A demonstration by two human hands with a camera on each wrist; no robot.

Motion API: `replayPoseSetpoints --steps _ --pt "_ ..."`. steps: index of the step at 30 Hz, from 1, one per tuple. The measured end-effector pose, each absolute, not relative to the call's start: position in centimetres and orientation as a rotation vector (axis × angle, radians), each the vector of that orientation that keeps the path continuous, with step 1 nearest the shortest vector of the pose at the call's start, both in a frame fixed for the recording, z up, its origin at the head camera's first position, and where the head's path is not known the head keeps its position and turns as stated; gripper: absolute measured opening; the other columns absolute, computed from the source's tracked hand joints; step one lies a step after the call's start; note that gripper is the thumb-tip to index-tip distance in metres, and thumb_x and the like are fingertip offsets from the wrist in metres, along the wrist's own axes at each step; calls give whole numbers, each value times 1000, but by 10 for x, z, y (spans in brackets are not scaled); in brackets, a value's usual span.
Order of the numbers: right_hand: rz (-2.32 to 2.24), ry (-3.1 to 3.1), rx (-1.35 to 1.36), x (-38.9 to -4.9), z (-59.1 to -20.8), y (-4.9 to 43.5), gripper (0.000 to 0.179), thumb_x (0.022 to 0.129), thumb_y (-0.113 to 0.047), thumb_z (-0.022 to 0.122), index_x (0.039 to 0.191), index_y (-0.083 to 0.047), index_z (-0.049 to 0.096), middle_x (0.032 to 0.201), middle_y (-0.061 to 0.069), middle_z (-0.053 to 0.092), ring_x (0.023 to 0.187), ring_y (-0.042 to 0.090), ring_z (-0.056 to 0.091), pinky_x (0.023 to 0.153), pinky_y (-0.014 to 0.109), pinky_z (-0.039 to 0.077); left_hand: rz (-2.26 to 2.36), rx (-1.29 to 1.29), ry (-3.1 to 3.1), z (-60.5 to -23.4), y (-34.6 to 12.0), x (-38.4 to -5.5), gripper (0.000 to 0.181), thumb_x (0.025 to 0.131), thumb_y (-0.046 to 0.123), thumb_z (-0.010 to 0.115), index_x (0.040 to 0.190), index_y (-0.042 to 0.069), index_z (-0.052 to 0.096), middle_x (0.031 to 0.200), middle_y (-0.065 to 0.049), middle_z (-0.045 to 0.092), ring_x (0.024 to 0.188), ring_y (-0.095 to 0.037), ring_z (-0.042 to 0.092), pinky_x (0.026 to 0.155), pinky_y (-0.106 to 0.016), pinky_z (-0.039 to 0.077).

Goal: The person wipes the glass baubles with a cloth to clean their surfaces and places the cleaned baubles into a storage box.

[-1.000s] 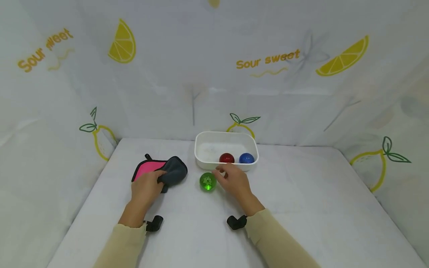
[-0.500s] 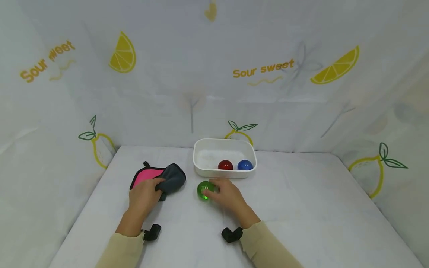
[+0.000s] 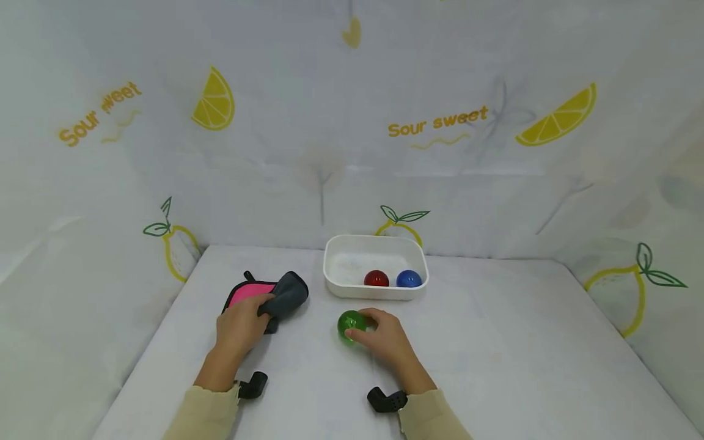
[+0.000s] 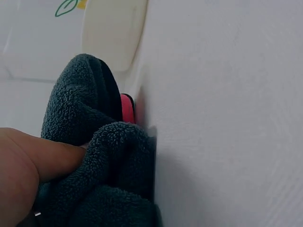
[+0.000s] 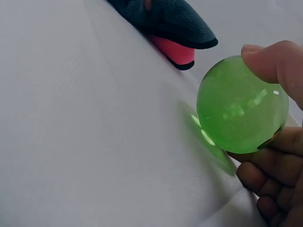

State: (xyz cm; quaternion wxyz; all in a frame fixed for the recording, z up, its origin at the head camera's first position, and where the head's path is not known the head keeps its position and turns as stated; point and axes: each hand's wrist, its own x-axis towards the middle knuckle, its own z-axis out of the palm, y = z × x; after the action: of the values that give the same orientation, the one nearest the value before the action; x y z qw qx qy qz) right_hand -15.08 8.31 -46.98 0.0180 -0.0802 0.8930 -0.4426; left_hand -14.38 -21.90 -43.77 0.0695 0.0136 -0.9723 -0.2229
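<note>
My right hand (image 3: pixel 389 342) pinches a clear green ball (image 3: pixel 351 326) between thumb and fingers, just in front of the white tray. In the right wrist view, the thumb presses one side of the ball (image 5: pixel 241 106) and the fingers curl under the other, close over the white cloth. My left hand (image 3: pixel 239 327) grips a terry cloth (image 3: pixel 288 293), dark teal on one face and pink on the other, with black edging. The left wrist view shows the thumb (image 4: pixel 57 158) sunk into the bunched teal fabric (image 4: pixel 118 156); the other fingers are hidden.
Behind the green ball stands a white tray (image 3: pixel 335 284), holding a red ball (image 3: pixel 376 278) and a blue ball (image 3: pixel 409 279) near its front right. White sheeting covers the table (image 3: pixel 522 342), and a lemon-printed sheet (image 3: pixel 275 153) hangs around it.
My right hand has come down from beside the tray's front onto the green ball and now pinches it. My left hand keeps its grip, the teal fold bunched a little narrower. The head view has tilted up.
</note>
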Motion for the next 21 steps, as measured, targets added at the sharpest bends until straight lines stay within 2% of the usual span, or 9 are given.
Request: replayPoseSetpoints --steps 5,11,15,18,21 --pt "-1507 2702 -193 -145 -475 87 43 75 -37 82 109 -14 70 91 -3 66 86 15 54 77 32 45 -798 109 -2845 -433 -228 -138 41 90 18 68 130 22 65 125 -18 66 109 -43 63 82 -61 50" --pt "-1653 2612 -84 -145 -481 89 41 78 -33 82 112 -13 70 95 -1 69 88 15 57 77 30 47 -1049 153 -2606 -403 -239 -132 38 91 17 68 129 13 66 125 -17 67 112 -39 64 89 -57 52" --pt "-1725 2579 -69 -156 -471 87 39 79 -30 82 112 -14 70 98 0 70 91 16 59 80 30 48 -1325 116 -2366 -375 -239 -135 37 92 18 69 127 10 66 117 -12 71 103 -27 70 84 -42 58" --pt "-1760 2559 -59 -160 -472 91 40 79 -30 82 113 -15 70 98 1 70 90 16 59 79 27 49 -1647 79 -2172 -371 -229 -138 36 90 16 71 125 7 67 110 -6 73 95 -16 71 78 -28 59" --pt "-1838 2515 -74 -164 -473 95 41 80 -29 81 116 -12 69 99 4 70 90 17 61 76 24 50 -1994 25 -1938 -372 -217 -142 32 89 8 71 121 3 67 102 -3 73 87 -11 70 73 -22 58"
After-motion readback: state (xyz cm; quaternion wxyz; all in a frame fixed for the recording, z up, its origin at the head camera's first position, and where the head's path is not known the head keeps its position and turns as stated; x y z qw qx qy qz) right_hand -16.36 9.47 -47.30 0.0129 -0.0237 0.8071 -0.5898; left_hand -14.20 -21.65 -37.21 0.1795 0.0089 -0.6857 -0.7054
